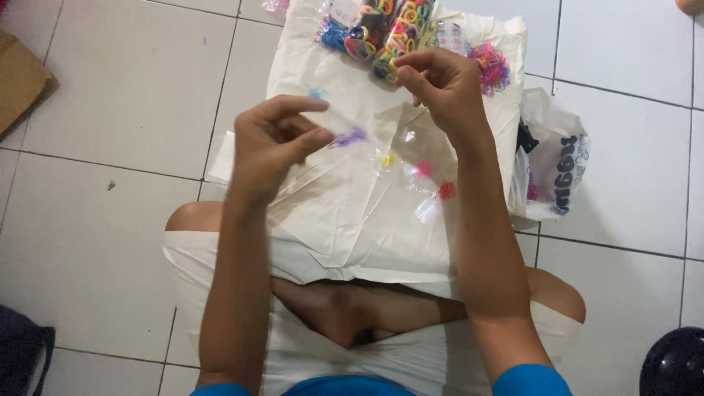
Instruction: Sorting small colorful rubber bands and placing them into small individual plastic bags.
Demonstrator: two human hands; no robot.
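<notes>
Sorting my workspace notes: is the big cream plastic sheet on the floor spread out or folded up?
Spread out: the cream plastic sheet lies open and crumpled over the white tiled floor and the person's lap.

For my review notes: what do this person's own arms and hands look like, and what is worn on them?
Both arms are bare from the upper arm down, with short blue sleeves showing at the bottom edge. The left hand and right hand are bare: no gloves, rings, watch or bracelets visible.

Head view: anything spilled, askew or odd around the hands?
A few small coloured hair ties lie loose on the crumpled white sheet, apart from the packed bundle at its far end. Nothing looks damaged.
</notes>
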